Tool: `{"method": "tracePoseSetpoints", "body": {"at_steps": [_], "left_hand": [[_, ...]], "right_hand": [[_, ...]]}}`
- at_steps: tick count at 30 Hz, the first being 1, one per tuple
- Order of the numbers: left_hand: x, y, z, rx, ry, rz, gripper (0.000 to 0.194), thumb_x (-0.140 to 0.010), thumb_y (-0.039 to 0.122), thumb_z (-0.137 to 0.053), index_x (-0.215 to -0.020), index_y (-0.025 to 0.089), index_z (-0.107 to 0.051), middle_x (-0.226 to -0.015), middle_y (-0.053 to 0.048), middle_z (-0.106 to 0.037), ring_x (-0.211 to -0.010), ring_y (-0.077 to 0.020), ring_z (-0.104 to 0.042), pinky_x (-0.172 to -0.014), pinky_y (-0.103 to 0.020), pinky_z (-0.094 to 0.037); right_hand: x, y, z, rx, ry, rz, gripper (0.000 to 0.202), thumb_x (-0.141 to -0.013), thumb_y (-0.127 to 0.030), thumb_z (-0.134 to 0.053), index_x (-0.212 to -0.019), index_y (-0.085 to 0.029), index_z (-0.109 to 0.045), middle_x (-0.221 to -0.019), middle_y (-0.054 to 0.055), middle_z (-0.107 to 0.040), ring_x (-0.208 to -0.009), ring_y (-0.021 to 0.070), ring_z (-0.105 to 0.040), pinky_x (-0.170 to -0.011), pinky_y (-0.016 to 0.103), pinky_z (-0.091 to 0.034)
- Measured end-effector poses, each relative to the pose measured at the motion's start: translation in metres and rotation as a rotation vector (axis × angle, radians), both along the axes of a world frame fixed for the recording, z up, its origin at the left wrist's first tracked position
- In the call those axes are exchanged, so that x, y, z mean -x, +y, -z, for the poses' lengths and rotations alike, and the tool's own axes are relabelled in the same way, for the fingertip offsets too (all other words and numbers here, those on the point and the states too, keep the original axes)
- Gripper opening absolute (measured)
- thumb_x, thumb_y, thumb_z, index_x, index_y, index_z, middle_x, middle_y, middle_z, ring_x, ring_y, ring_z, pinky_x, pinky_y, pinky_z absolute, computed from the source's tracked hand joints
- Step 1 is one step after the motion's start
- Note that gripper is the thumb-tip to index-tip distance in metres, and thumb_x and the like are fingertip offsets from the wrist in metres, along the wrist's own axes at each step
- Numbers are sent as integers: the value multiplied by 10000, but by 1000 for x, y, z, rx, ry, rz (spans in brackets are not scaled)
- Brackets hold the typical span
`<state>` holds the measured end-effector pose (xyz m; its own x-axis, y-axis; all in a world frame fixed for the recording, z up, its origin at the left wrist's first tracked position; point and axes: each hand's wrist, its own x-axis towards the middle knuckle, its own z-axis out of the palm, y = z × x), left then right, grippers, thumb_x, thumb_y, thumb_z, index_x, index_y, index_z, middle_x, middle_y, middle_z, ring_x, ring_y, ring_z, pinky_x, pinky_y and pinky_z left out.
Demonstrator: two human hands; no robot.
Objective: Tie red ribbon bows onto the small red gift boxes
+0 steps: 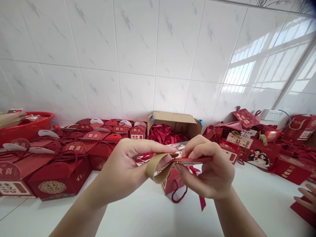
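Both hands are raised over the white table, close together. My left hand [130, 164] pinches a gold ribbon loop [159, 168], which bends down in a curve beside its fingers. My right hand [208, 164] grips a flat red card-like piece [195, 160] seen nearly edge-on, its fingers on top and thumb below. The ribbon meets the piece between the two hands. Behind and beneath them stands a red gift box [170, 181] with a dark red cord handle and a red ribbon hanging beside it, partly hidden by my hands.
Many red gift boxes [59, 179] fill the left. A cardboard box [172, 118] of red ribbons stands at the wall. More boxes and bags [261, 154] lie right. A red basin [41, 123] stands far left. Another person's hand [307, 199] shows at the right edge.
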<state>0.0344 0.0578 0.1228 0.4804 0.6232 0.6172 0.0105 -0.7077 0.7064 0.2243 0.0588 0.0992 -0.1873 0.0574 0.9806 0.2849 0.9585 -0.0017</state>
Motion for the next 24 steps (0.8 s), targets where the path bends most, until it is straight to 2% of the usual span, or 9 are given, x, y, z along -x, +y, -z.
{"method": "tracePoseSetpoints", "body": {"at_steps": [3,7,9,12,15,24], "left_hand": [[3,-1,-2,-75,57,61,225,-814,127,-624,-981,235,-730,-901,-41,-727,-779,-158,-673,-672,-234,-559],[5,0,-1,-132,98,115,306,-781,99,-606,-1063,210,-649,-927,-61,-702,-760,-178,-659,-697,-289,-562],[3,4,3,-179,77,139,326,-764,57,-610,-1044,221,-641,-944,-53,-695,-818,-192,-658,-719,-298,-562],[-3,9,8,-232,-17,133,351,-760,-13,-596,-1001,231,-670,-977,-46,-692,-928,-202,-646,-797,-312,-553],[-7,12,10,-269,-84,130,358,-758,-42,-589,-978,222,-690,-977,-45,-694,-951,-197,-643,-847,-325,-542],[-5,10,6,-351,-77,117,290,-795,-2,-587,-969,207,-689,-934,-53,-695,-899,-182,-650,-803,-307,-544]], "right_hand": [[-1,0,0,-8,5,-1,262,-699,-69,-640,-874,-199,-495,-695,17,-566,-592,153,-539,-476,279,-445],[-4,-1,2,-28,47,-9,288,-689,-71,-671,-883,-202,-505,-729,23,-585,-624,161,-573,-519,301,-497],[-5,-1,3,-44,63,-23,316,-681,-52,-684,-903,-199,-512,-782,43,-617,-680,180,-609,-569,323,-523],[-5,1,5,-46,92,-55,325,-688,-48,-692,-911,-205,-514,-878,75,-666,-775,217,-651,-620,356,-540],[-2,1,5,-31,115,-58,301,-700,-58,-690,-881,-213,-506,-910,75,-699,-776,235,-675,-628,376,-523],[3,0,4,-45,113,-34,299,-691,-33,-674,-841,-213,-489,-861,60,-717,-743,231,-682,-639,391,-523]]}}
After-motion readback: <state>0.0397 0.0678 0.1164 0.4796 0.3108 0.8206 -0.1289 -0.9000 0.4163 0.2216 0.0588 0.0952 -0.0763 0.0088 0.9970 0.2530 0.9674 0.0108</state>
